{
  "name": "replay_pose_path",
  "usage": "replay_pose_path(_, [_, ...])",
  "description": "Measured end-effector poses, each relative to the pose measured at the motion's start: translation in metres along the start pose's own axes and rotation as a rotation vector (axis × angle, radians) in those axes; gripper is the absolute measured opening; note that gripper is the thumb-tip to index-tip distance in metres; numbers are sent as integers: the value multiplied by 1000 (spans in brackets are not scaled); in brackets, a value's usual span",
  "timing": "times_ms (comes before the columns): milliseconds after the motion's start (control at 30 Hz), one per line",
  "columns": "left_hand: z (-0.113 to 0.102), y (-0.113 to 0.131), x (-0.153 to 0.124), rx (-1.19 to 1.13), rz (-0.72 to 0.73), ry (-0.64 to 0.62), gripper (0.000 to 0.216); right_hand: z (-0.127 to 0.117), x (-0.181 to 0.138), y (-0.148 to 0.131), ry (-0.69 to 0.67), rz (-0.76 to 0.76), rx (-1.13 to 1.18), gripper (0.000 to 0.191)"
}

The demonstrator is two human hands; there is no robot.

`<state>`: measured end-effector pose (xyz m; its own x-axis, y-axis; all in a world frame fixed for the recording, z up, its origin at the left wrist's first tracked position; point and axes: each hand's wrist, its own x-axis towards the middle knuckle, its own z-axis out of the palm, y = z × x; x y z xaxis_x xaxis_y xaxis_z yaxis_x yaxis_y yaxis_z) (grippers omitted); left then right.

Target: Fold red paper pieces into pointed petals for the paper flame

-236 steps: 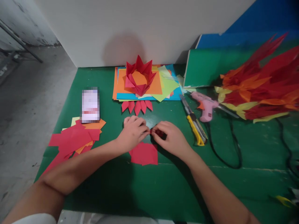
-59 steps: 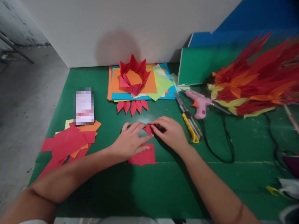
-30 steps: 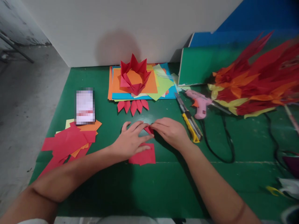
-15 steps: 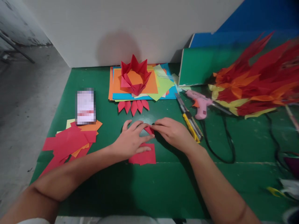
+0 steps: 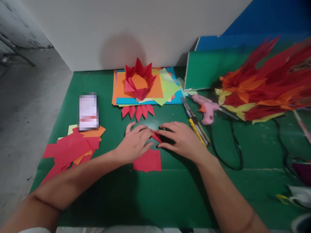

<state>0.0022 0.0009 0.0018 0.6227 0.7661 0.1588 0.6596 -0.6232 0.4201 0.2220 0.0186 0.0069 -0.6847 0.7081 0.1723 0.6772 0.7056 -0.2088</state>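
A small folded piece of red paper (image 5: 156, 137) lies on the green table between my two hands. My left hand (image 5: 133, 140) has its fingertips on the paper's left end, partly covering it. From the other side, the fingers of my right hand (image 5: 182, 139) hold its upper edge, with the thumb near its lower corner. Just below lie flat red paper squares (image 5: 149, 161), stacked slightly unevenly. Above my hands sits a row of folded red paper petals (image 5: 138, 112). Behind them, a ring of pointed red paper folds (image 5: 129, 84) rests on coloured sheets (image 5: 159, 84).
On the right lie a yellow utility knife (image 5: 198, 131), a pink glue gun (image 5: 206, 108) with a black cord, and a red-orange paper flame bundle (image 5: 264, 87). A blurred phone (image 5: 88, 111) and red paper scraps (image 5: 70, 147) are at left. A white board (image 5: 170, 29) stands behind.
My left fingers have drawn back off the red squares. My right hand has opened out from a tight pinch, its fingers now spread over the folded paper. The view has shifted slightly.
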Motion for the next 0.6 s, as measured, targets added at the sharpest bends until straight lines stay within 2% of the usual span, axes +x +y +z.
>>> replay_pose_path(200, [-3, -7, 3, -43, 1, 48, 26, 4, 1, 1, 1, -2, -66, 24])
replay_pose_path(333, [-2, -13, 0, 7, -20, 82, 36, 6, 0, 3, 47, -1, -101, 32])
replay_pose_path(600, [0, -12, -1, 100, 76, 14, 41, 15, 0, 8, 35, -47, 24, 36])
